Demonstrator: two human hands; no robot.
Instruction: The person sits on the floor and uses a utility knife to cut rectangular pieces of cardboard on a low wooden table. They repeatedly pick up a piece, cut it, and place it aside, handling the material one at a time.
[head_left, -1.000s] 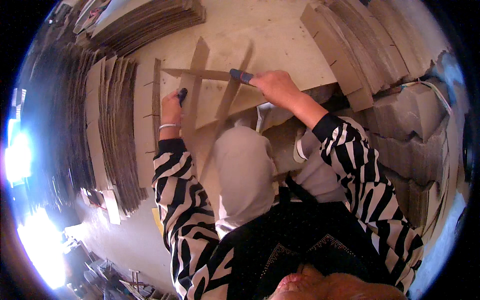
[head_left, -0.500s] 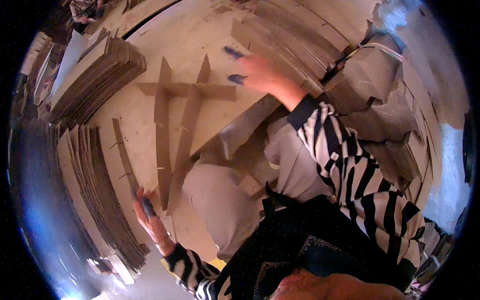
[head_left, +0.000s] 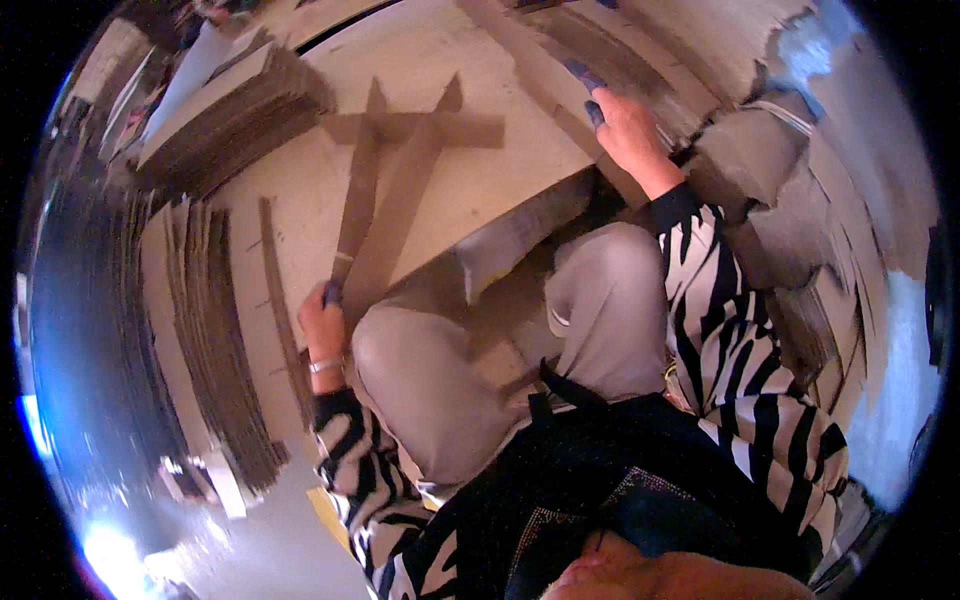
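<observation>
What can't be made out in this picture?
Head view:
Left hand: its back hides the palm, so any hold on the crossed cardboard strips is unclear.
Right hand: blur obscures whether it pinches the long cardboard piece.
That piece's far end: cut off by the top edge.
Far-left cardboard stack: bluish glare and blur merge its sheets.

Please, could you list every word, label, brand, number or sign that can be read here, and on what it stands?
There are none that can be read.
The crossed cardboard strips and the cardboard stack at upper left show no legible print.
The small white piece at lower left is too blurred to tell.
</observation>
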